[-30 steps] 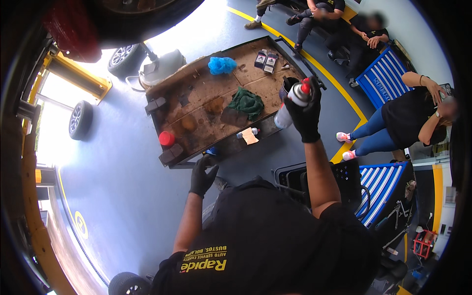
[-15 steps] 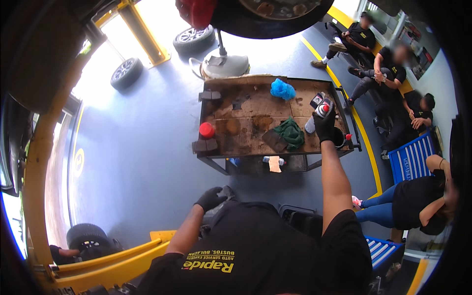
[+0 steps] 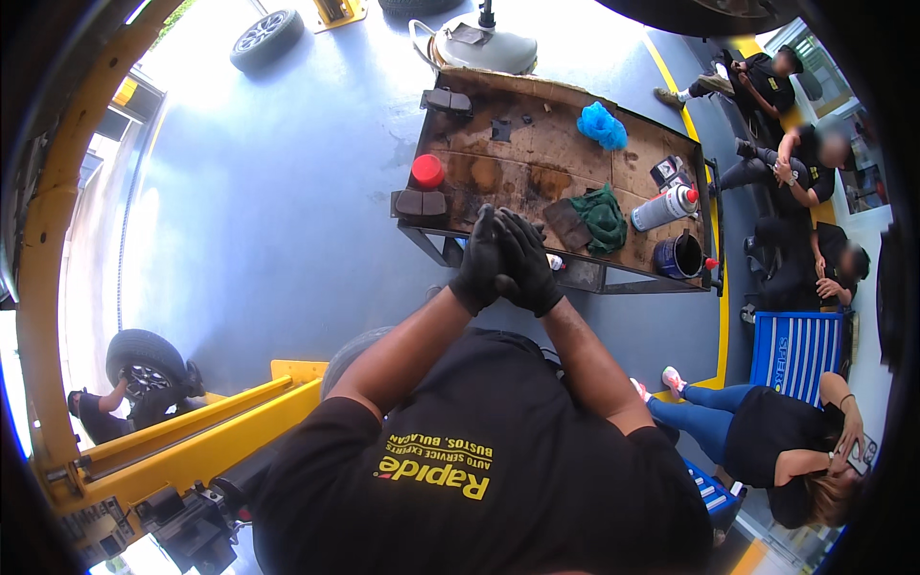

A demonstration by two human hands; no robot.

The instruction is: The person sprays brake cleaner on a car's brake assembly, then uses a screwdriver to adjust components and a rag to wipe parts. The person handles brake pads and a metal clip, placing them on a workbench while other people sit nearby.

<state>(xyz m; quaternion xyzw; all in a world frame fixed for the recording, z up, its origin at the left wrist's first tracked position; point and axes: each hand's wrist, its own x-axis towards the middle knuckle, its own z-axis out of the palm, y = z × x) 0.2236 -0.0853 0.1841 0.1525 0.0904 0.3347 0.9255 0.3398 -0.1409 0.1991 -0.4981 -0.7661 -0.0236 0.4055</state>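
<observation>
My left hand (image 3: 477,266) and my right hand (image 3: 527,266), both in black gloves, are pressed palm to palm before the near edge of a cart. Their fingers are stretched out, and no object shows between them. Cardboard (image 3: 537,110) covers the cart top. Left of my hands are a brake pad (image 3: 420,204) and a red cap (image 3: 427,172), with more pads (image 3: 447,102) at the far left corner. To the right are a green cloth (image 3: 602,218), a flat dark piece (image 3: 567,226), a grey spray can (image 3: 663,208) with a red top and a dark open tin (image 3: 678,255).
A crumpled blue wad (image 3: 602,125) sits toward the cart's far side. Behind the cart stands a grey round-bodied tank (image 3: 489,48); a wheel (image 3: 266,40) lies farther left. A yellow lift arm (image 3: 201,422) crosses the lower left. Several people sit or stand at the right.
My right hand has let go of the spray can, now on the cart, and come left to the middle. My left hand has risen from near my lap to meet it. The view has shifted.
</observation>
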